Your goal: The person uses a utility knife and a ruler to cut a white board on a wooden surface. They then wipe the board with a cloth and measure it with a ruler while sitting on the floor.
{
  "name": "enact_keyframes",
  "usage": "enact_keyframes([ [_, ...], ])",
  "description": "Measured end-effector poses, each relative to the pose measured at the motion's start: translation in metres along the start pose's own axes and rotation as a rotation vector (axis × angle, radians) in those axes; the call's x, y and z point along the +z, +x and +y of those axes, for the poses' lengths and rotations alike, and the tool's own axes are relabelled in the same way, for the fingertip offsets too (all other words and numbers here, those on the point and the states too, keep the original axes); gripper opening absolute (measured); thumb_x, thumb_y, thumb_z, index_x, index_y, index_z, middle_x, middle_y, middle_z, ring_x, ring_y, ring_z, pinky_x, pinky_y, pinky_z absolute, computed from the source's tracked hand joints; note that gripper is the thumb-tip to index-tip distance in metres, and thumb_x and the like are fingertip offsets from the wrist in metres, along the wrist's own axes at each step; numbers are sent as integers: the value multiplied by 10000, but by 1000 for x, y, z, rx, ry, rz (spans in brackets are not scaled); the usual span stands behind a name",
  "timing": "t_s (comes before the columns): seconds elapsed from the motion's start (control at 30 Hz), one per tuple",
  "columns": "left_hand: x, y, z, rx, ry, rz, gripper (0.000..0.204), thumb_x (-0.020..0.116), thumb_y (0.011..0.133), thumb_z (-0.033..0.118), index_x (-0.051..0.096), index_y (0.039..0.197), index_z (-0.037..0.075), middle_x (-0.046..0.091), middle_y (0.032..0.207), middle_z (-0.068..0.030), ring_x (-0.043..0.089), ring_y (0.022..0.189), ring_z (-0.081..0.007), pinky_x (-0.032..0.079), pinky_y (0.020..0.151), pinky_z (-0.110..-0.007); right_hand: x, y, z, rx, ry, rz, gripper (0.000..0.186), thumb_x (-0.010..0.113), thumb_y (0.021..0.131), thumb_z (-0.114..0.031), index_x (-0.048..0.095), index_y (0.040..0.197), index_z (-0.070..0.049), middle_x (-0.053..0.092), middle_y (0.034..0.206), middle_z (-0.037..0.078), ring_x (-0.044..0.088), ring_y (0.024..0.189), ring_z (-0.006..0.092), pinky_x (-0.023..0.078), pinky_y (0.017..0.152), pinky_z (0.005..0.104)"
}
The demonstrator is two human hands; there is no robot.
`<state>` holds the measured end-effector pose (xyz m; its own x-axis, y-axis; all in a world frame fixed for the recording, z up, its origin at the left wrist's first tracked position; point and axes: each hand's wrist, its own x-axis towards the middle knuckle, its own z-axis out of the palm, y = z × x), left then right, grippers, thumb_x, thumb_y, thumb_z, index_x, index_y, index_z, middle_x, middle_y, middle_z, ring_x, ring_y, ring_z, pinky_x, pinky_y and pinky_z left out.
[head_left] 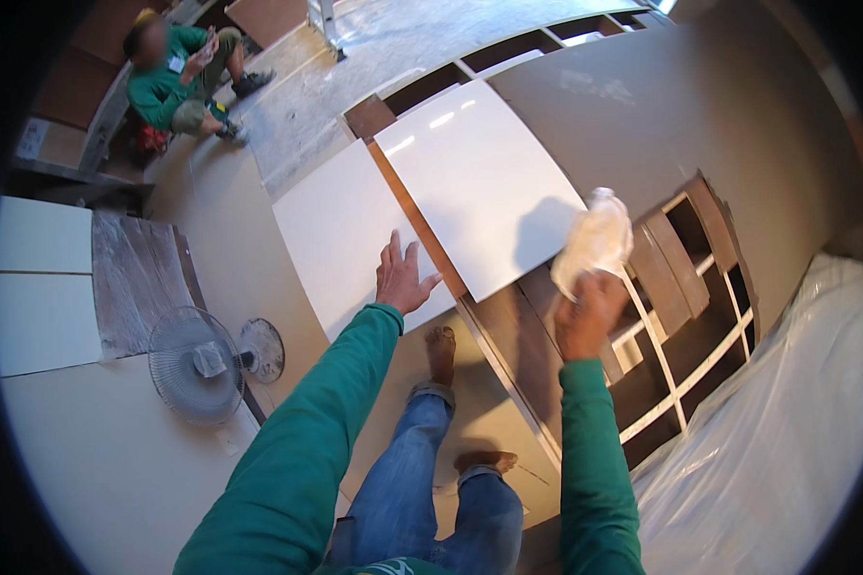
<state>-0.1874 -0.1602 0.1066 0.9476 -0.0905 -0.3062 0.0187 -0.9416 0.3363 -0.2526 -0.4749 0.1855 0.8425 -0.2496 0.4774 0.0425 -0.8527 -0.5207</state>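
Note:
My left hand is open, fingers apart, at the near right part of a white panel; whether it touches the surface is unclear. My right hand grips a crumpled white cloth, held near the right edge of a second, larger white panel, which shows its shadow. An orange-brown strip runs between the two panels. Below and to the right, brown boards lie on a white-framed cabinet grid with dark openings.
A standing fan is at left by pale boards. A co-worker in green sits at upper left, near a metal ladder. Plastic sheeting covers the lower right; a large grey board lies beyond the panels.

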Motion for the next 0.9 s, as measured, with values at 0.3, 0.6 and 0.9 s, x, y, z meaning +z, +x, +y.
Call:
enact_keyframes([
  [0.3,-16,169,5,89,177,-82,1378,946,671,475,105,1667,27,-37,1729,-282,-10,1606,-465,103,1237,-717,197,42,-2,-40,-117,-487,664,752,874,-413,581,1462,-156,426,1559,264,355,1475,489,271,1187,662],
  [0.6,-9,202,14,-38,159,-258,1561,1013,541,431,21,1649,-43,-26,1706,-339,-10,1574,-557,164,1183,-787,306,115,5,-72,-321,-453,488,664,951,-510,667,1154,-66,624,1135,170,561,1088,390,403,944,559],
  [0.9,-14,208,28,-47,233,-379,1503,969,613,469,10,1649,-46,-25,1704,-348,-7,1565,-578,278,1146,-772,471,331,-10,-38,-330,-345,540,552,1011,-575,639,1091,-49,626,1138,184,558,1136,380,420,987,523],
])
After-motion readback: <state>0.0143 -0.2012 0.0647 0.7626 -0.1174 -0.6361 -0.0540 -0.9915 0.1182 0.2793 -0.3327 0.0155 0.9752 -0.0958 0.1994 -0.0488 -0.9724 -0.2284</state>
